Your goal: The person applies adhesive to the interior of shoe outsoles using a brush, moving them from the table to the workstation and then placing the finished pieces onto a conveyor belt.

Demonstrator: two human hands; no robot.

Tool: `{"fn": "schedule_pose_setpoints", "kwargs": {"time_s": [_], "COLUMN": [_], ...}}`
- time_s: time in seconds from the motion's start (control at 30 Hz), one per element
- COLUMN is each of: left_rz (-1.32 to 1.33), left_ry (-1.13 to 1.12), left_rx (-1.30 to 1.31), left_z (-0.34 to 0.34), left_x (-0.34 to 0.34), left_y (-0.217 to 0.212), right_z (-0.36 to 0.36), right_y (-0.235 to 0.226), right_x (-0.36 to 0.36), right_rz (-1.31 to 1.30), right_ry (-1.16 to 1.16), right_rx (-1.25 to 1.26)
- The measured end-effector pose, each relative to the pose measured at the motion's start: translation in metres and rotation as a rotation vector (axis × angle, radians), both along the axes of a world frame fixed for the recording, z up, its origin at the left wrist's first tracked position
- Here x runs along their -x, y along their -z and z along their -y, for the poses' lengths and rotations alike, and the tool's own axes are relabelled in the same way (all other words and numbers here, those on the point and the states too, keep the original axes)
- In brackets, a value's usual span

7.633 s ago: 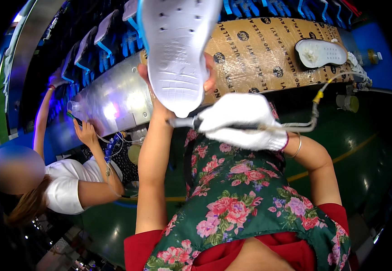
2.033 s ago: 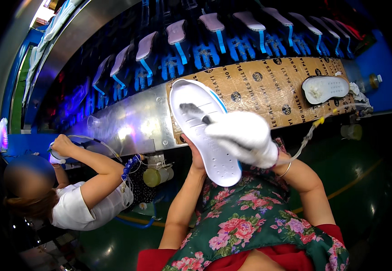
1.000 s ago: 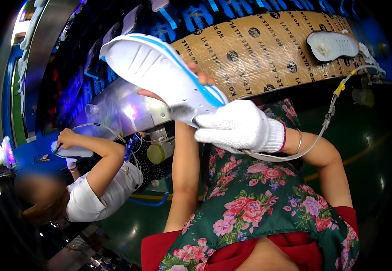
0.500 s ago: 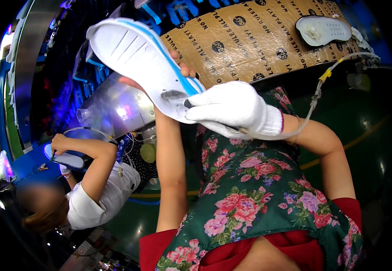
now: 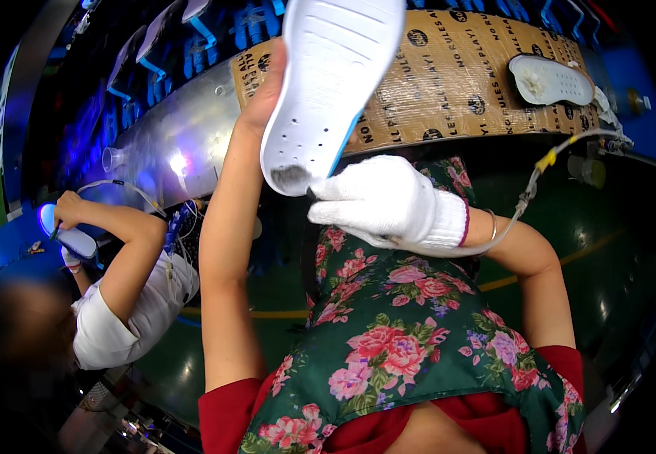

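A white shoe sole (image 5: 320, 91) with a blue side edge is raised in front of me, its grooved, dotted face turned to view. My left hand (image 5: 265, 94) grips it along its left edge; most of the fingers are hidden behind it. On the sole's lower end lies a dark grey patch (image 5: 290, 175). My right hand (image 5: 384, 198), in a white knit glove, is closed around a small tool with a dark tip (image 5: 312, 194), close beside that end; whether the tip touches cannot be told. A clear tube (image 5: 524, 198) runs from under the glove along the wrist.
Printed brown cardboard (image 5: 434, 98) covers the bench. On it, at right, lies another sole (image 5: 562, 87) with a whitish clump on it. Blue racks with soles (image 5: 248, 26) line the back. At left a co-worker (image 5: 127, 314) holds a sole (image 5: 78, 242). The tube arches over the bench's right end.
My left hand has swung the sole more upright and turned its grooved face toward view. My gloved right hand stays by its lower end, slightly lower than before.
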State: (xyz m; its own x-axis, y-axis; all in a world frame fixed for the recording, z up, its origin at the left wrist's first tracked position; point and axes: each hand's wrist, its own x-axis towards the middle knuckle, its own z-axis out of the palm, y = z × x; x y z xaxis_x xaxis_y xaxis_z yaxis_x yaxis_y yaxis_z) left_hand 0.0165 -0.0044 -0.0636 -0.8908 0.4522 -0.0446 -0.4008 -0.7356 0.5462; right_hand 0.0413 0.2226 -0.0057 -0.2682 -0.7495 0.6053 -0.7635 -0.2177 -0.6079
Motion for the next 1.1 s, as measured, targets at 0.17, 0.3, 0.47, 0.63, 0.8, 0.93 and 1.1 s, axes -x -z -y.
{"fn": "schedule_pose_setpoints", "kwargs": {"time_s": [0.17, 0.3, 0.47, 0.63, 0.8, 0.93, 1.1], "left_rz": [-0.015, -0.099, -0.001, -0.03, -0.029, 0.312, 0.187], "left_ry": [0.069, 0.168, 0.274, 0.402, 0.382, -0.084, -0.201], "left_rx": [0.327, 0.843, 1.315, 1.346, 1.402, 0.358, -0.031], "left_z": [0.002, -0.009, -0.024, -0.016, 0.001, -0.021, -0.033], "left_x": [0.006, 0.015, 0.015, 0.021, 0.03, 0.01, -0.021], "left_y": [-0.005, -0.025, -0.054, -0.064, -0.031, -0.002, 0.047], "right_z": [-0.005, -0.005, -0.003, -0.004, -0.019, -0.044, -0.03], "right_y": [-0.01, 0.008, -0.001, -0.007, 0.001, -0.012, -0.015], "right_x": [0.013, 0.013, 0.023, 0.029, 0.039, 0.042, 0.071], "right_rz": [0.316, 0.01, 0.434, 0.344, 0.326, 1.068, 0.61], "right_ry": [-0.09, -0.06, -0.148, -0.182, -0.055, 0.157, 0.417], "right_rx": [0.015, -0.071, -0.068, -0.126, -0.187, -0.12, 0.126]}}
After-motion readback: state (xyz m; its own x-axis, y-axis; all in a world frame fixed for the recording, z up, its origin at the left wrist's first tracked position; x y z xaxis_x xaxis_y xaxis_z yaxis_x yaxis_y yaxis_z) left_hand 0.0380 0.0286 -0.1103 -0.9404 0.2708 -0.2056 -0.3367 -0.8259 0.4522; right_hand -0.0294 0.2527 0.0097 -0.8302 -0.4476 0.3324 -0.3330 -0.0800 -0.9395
